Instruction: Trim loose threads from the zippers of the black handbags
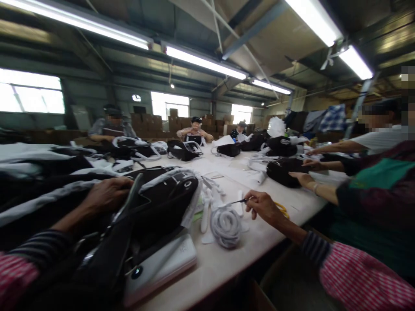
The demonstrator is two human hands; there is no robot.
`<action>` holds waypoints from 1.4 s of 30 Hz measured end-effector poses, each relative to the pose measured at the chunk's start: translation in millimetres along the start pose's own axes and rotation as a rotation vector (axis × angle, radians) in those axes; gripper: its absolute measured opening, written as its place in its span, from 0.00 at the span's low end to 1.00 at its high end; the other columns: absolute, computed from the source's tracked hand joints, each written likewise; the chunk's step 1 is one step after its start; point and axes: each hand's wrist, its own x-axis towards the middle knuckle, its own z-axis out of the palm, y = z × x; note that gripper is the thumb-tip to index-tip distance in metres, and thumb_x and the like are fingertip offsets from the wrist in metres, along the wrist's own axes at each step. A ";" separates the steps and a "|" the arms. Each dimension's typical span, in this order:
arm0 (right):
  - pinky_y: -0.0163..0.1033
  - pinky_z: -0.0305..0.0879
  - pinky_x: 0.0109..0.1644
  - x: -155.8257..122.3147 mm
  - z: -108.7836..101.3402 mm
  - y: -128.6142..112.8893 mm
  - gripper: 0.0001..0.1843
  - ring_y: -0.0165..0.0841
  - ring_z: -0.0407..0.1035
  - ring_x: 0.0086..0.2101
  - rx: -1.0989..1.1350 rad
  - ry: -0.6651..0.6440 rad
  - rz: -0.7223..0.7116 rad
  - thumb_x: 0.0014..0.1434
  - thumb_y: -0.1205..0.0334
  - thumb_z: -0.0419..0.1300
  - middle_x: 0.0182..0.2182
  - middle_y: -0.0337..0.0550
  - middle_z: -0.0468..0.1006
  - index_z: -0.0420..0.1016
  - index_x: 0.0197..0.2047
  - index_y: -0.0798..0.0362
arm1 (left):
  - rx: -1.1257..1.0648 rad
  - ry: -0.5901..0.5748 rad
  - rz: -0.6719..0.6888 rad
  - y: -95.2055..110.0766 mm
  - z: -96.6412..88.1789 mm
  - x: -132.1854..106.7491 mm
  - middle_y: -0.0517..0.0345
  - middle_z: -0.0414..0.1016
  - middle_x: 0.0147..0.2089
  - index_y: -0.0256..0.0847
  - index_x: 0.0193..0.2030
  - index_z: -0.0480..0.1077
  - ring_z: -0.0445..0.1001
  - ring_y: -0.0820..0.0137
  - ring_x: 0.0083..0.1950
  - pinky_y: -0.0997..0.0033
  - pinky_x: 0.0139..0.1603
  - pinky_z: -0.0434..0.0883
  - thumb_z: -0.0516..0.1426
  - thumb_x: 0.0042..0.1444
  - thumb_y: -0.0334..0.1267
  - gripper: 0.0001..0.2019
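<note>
My left hand (105,195) rests curled on top of a black bag (162,198) that lies on the white table (227,263) in front of me; its fingers are closed over the bag's edge. My right hand (263,207) is pinched on a thin dark tool (238,201) with yellow handles behind the fingers, probably small scissors. The tool's tip points left toward a coiled bundle of white cord (226,225) on the table just below it.
Several black bags with white wrapping lie along the table. A white flat box (162,268) sits at the near edge. A person's arms (311,181) reach in from the right onto another black bag (285,172). Other people sit at the far end.
</note>
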 end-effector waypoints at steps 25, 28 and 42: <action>0.33 0.58 0.35 81.2 240.2 -253.5 0.14 0.29 0.68 0.30 -0.430 -0.519 -0.874 0.50 0.72 0.57 0.27 0.39 0.77 0.84 0.35 0.54 | -0.789 0.066 0.052 -50.0 2.9 11.5 0.51 0.81 0.30 0.34 0.28 0.81 0.75 0.64 0.33 0.65 0.38 0.69 0.63 0.41 0.44 0.14; 0.33 0.55 0.30 87.1 232.4 -250.0 0.07 0.29 0.64 0.26 -0.521 -0.564 -0.771 0.45 0.72 0.57 0.21 0.38 0.71 0.77 0.25 0.56 | -0.817 0.076 0.047 -50.7 4.2 11.6 0.49 0.83 0.34 0.35 0.29 0.82 0.77 0.62 0.37 0.63 0.43 0.71 0.64 0.41 0.44 0.13; 0.33 0.61 0.35 78.7 222.3 -225.6 0.16 0.32 0.70 0.32 -0.370 -0.563 -0.628 0.46 0.71 0.57 0.29 0.42 0.79 0.84 0.35 0.57 | -0.650 0.123 0.035 -40.6 8.6 4.0 0.53 0.81 0.31 0.36 0.30 0.83 0.76 0.62 0.37 0.66 0.40 0.68 0.62 0.45 0.45 0.14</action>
